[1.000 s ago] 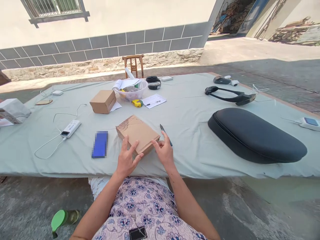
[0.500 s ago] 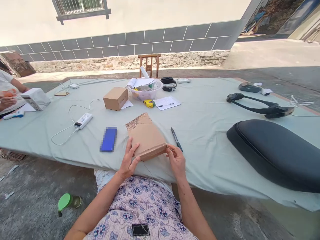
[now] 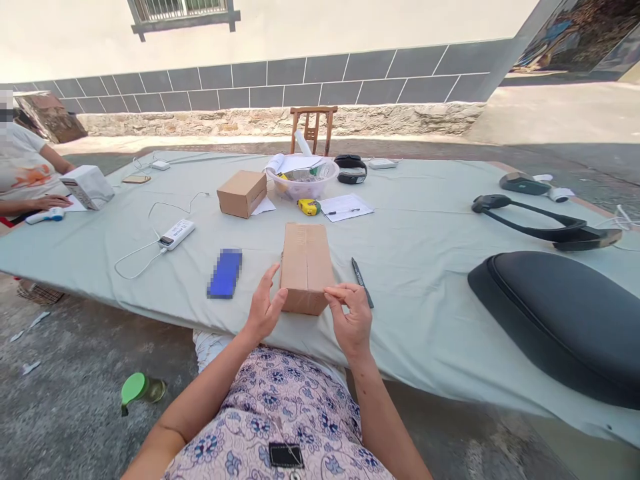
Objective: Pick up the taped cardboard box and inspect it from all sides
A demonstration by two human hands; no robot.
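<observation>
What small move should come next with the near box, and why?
Probably bring the left hand firmly against the near box to steady it: the right hand has thumb and forefinger drawn close at the near right corner, while the left is spread open by the near left corner.

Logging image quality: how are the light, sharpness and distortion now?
Head view: pale wall bright, nearly washed out; table in soft shade. Head view: handled cardboard box fairly sharp; blue object pixelated; black cushion looks stretched near the right edge.
</observation>
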